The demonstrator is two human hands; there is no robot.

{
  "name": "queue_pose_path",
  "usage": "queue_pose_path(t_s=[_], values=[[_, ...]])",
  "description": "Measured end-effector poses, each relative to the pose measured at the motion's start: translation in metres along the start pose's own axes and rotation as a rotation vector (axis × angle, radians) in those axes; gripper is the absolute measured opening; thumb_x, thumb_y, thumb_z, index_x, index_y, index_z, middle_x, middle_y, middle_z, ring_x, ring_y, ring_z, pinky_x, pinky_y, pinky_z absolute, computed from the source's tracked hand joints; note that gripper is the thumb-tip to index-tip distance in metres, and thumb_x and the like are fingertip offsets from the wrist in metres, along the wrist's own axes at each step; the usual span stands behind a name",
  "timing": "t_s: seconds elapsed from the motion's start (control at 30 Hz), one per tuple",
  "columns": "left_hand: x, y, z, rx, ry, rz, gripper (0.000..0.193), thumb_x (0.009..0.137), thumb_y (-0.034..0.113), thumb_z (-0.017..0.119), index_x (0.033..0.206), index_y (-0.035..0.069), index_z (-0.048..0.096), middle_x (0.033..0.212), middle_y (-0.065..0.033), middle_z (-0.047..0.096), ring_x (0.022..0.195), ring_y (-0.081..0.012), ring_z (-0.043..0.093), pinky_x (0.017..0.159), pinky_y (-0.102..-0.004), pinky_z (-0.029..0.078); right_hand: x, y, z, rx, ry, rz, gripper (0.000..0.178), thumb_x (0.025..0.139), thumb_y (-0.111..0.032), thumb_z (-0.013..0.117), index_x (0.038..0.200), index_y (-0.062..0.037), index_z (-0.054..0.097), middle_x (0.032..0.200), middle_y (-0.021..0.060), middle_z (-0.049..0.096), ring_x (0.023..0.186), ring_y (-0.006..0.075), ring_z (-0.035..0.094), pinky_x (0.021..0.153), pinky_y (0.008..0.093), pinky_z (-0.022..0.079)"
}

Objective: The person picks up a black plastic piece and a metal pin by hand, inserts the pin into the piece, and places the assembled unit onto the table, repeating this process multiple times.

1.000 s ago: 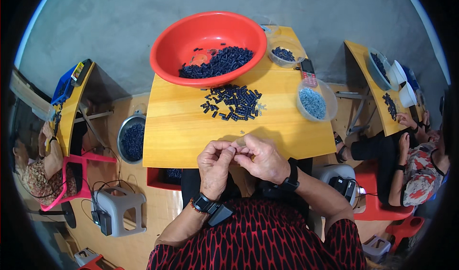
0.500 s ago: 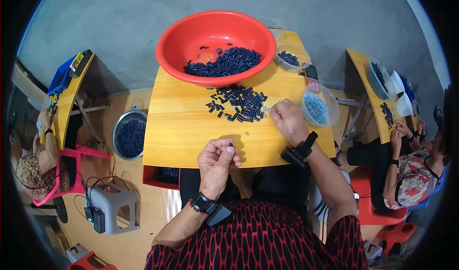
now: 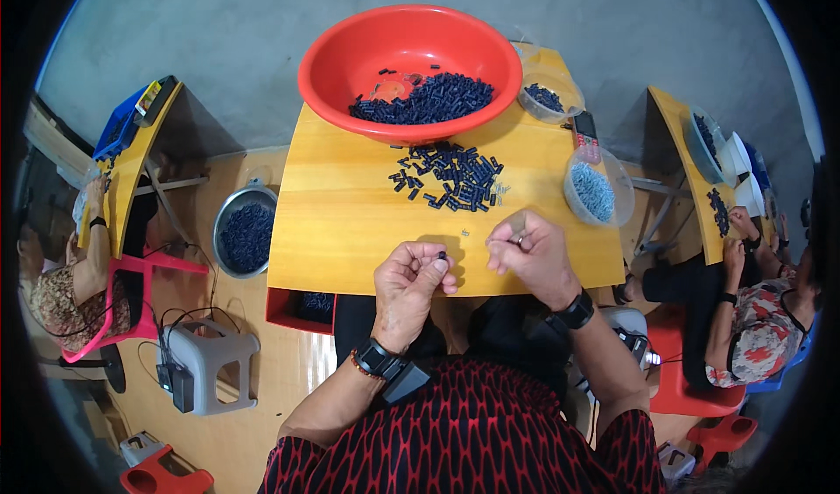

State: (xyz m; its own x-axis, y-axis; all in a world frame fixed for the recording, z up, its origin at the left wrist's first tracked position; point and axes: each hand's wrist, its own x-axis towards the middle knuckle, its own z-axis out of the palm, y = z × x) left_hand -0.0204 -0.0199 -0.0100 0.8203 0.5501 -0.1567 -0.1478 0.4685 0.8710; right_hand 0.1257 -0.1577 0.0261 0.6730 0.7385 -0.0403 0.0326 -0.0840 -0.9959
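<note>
My left hand (image 3: 404, 291) is closed near the table's front edge, with a small black cylindrical piece (image 3: 443, 256) pinched upright between thumb and fingers. To its right, my right hand (image 3: 535, 258) is above the table with thumb and fingertips pressed together; whatever they hold is too small to make out. Beyond both hands a loose pile of black cylindrical pieces (image 3: 455, 175) lies on the yellow table (image 3: 341, 223). Several tiny silvery parts (image 3: 500, 193) sit at the pile's right edge, and a small pale bit (image 3: 465, 232) lies between pile and hands.
A large red basin (image 3: 328, 65) of black pieces stands at the back. On the right are a clear tub (image 3: 623, 198) of small silvery parts, another tub (image 3: 576, 102), and a phone (image 3: 584, 126). A metal bowl (image 3: 219, 240) is at left. Two other people work at side tables.
My right hand has drawn back from the silvery parts toward my left hand, its fingers pinched. The left hand still holds the black piece. The whole view has shifted slightly.
</note>
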Motion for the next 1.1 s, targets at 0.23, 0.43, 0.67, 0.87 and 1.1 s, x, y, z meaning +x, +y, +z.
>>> queue_pose_path(t_s=[0.23, 0.43, 0.67, 0.87, 1.1], values=[[0.001, -0.004, -0.004, 0.013, -0.071, 0.035, 0.009, 0.093, 0.0, 0.061, 0.102, -0.001, 0.057, 0.094, -0.0113, 0.067, 0.074, -0.0139, 0.065, 0.069, -0.0289, 0.059, -0.007, 0.008, 0.013, 0.03, -0.124, -0.038, 0.013, 0.093, 0.0, 0.061, 0.105, 0.0029, 0.061, 0.091, 0.0074, 0.066, 0.078, 0.0116, 0.066, 0.067, 0.0242, 0.054], [0.003, -0.002, -0.005, 0.027, -0.069, -0.01, 0.009, 0.093, -0.001, 0.061, 0.101, -0.001, 0.057, 0.094, -0.0106, 0.067, 0.074, -0.0138, 0.065, 0.07, -0.0282, 0.058, -0.007, 0.004, 0.02, 0.146, -0.084, -0.052, 0.013, 0.092, -0.002, 0.063, 0.104, 0.0027, 0.063, 0.092, 0.0061, 0.067, 0.079, 0.0111, 0.066, 0.069, 0.0244, 0.054], [0.003, -0.005, -0.007, -0.003, -0.109, 0.048, 0.009, 0.092, -0.002, 0.063, 0.099, -0.002, 0.058, 0.087, -0.0094, 0.066, 0.071, -0.0132, 0.064, 0.066, -0.0272, 0.057, 0.001, 0.008, 0.033, 0.116, -0.176, -0.109, 0.008, 0.091, 0.0, 0.064, 0.099, 0.0025, 0.066, 0.094, 0.0048, 0.068, 0.081, 0.0095, 0.065, 0.071, 0.0237, 0.053], [0.004, -0.003, -0.005, -0.004, -0.1, 0.016, 0.008, 0.091, -0.003, 0.064, 0.098, -0.002, 0.059, 0.085, -0.0088, 0.066, 0.069, -0.0122, 0.064, 0.064, -0.0257, 0.057, 0.004, 0.015, 0.028, 0.197, -0.196, -0.06, 0.01, 0.09, 0.001, 0.065, 0.1, 0.0025, 0.066, 0.089, 0.004, 0.068, 0.078, 0.0084, 0.064, 0.07, 0.0236, 0.053], [0.002, -0.001, -0.007, -0.016, -0.089, 0.004, 0.006, 0.091, -0.003, 0.064, 0.095, -0.002, 0.059, 0.084, -0.0099, 0.067, 0.068, -0.0124, 0.064, 0.06, -0.0255, 0.057, 0.006, 0.004, 0.026, -0.069, -0.21, -0.21, 0.007, 0.089, -0.001, 0.066, 0.093, 0.0054, 0.068, 0.084, 0.0055, 0.064, 0.071, 0.0081, 0.062, 0.064, 0.0219, 0.05]])
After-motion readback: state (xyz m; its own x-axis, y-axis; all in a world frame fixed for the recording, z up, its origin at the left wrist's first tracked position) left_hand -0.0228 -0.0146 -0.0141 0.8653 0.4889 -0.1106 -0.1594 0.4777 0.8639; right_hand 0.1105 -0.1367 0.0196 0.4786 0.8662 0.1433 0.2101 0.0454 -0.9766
